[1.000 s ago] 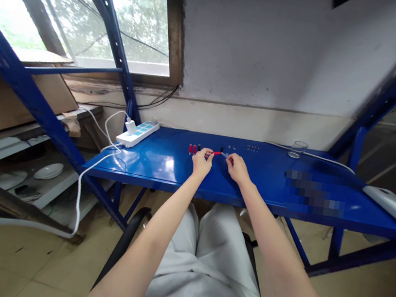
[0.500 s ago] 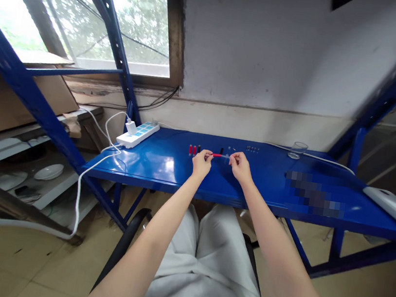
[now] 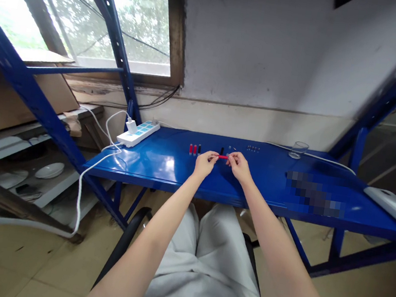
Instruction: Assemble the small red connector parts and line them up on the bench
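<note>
Above the blue table [image 3: 144, 163], both hands hold a slim red pen-like tube [image 3: 223, 157] level between them. My left hand [image 3: 204, 163] pinches its left end. My right hand [image 3: 239, 165] has thumb and fingers closed at the right end, which they hide. Just left of my left hand stand two short red tubes [image 3: 192, 149] and a black tube [image 3: 199, 149] in a row. Another black piece [image 3: 222, 150] lies behind the held tube, with a small clear piece [image 3: 229, 147] near it. Several tiny tips [image 3: 253, 149] are lined up beyond my right hand.
A white power strip [image 3: 138, 133] with a plug and cable sits on the table's left. A clear glass [image 3: 298, 150] stands at the back right. Right of my arm lies a blurred-out dark object [image 3: 313, 193]; a white panel [image 3: 394, 208] is at the right end.
My hands have come closer together. The pale, clear length that showed between the red tube and my right hand is no longer visible; only red shows between the hands.
</note>
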`<move>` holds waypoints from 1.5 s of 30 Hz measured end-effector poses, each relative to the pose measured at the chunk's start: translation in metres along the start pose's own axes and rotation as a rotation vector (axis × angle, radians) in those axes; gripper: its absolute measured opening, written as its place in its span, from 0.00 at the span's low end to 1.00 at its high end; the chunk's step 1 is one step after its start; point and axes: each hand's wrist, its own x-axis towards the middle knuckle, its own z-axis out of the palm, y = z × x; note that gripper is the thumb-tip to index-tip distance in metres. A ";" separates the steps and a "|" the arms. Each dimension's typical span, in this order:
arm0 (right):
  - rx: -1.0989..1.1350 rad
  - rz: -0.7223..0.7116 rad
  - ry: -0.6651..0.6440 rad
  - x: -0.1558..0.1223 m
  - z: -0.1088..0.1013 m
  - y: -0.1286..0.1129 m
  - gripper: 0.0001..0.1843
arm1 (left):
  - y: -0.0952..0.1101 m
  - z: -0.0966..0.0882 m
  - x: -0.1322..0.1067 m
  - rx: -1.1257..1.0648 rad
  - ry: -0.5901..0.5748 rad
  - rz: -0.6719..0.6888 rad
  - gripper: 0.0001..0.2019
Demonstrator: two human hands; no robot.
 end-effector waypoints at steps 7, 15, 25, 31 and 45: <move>-0.125 0.019 0.034 -0.001 -0.001 0.002 0.15 | -0.002 0.002 -0.001 -0.104 -0.067 0.007 0.09; -0.245 0.078 0.021 -0.003 -0.002 -0.003 0.15 | 0.000 0.006 -0.004 0.110 -0.086 0.103 0.10; -0.219 0.057 0.043 -0.004 -0.003 -0.002 0.21 | 0.027 0.005 0.005 0.617 -0.172 0.376 0.14; -0.145 0.047 0.050 -0.005 0.000 -0.005 0.26 | 0.052 -0.019 0.045 0.767 -0.363 0.527 0.09; -0.221 0.106 0.029 -0.004 0.000 -0.009 0.25 | 0.035 -0.050 0.076 1.141 -0.551 0.367 0.09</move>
